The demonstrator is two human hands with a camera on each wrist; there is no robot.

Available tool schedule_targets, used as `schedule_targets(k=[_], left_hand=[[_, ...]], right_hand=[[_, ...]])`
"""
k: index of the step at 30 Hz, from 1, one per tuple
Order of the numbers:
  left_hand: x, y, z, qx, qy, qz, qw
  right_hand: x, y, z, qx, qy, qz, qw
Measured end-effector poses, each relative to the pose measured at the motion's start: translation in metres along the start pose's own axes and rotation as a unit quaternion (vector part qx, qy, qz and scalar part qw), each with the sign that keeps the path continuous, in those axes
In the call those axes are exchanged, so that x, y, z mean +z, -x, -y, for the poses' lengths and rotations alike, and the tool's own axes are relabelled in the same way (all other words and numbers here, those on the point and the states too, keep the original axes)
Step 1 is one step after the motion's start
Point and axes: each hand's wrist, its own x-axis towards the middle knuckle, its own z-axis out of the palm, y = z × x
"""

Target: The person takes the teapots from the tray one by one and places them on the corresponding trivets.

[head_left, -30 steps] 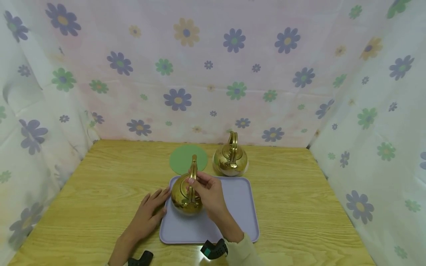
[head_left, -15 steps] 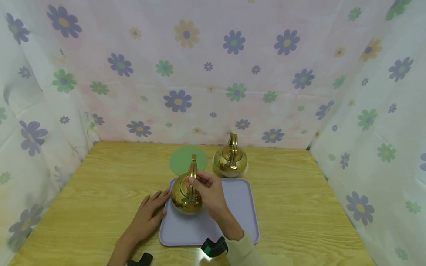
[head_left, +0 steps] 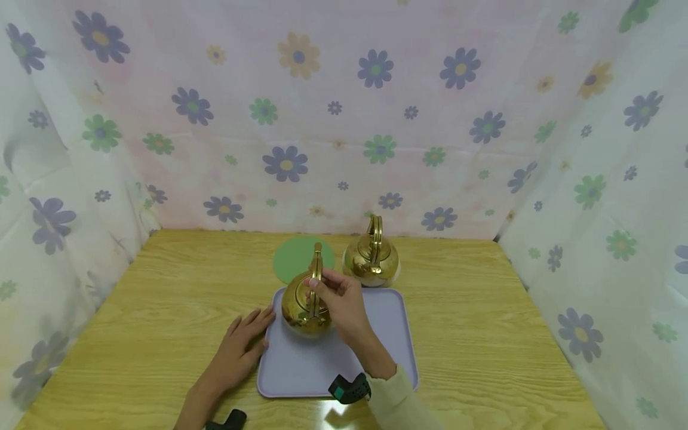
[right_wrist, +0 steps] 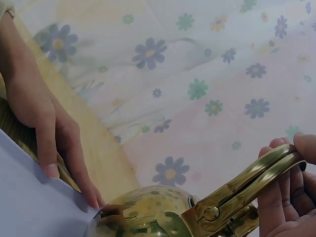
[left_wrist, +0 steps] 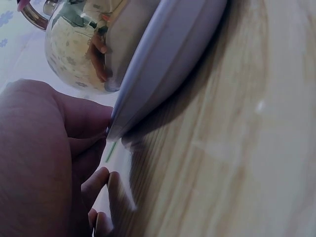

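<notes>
right hand (head_left: 340,301) gripping shiny brass kettle (head_left: 304,304) (curved handle), smooth lilac tray (head_left: 387,334)

Our head cam looks down and forward over both hands. The left wrist cam sits low beside the tray (left_wrist: 163,59) edge; the right one peers up close. All three catch the gold kettle (head_left: 305,304).
</notes>
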Motion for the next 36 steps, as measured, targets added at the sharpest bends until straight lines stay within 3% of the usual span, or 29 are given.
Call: schedule_targets(k=[19,36], left_hand=[[-0.001,-0.001,0.002,0.001,-0.003,0.003,1.0000],[-0.001,0.000,0.000,-0.004,0.003,0.007,1.0000]], right_hand=[[-0.008,-0.014,0.002,-0.015,0.022,0.017,1.000],[-0.011,-0.028,0.001,-0.011,0.034,-0.001,0.999]])
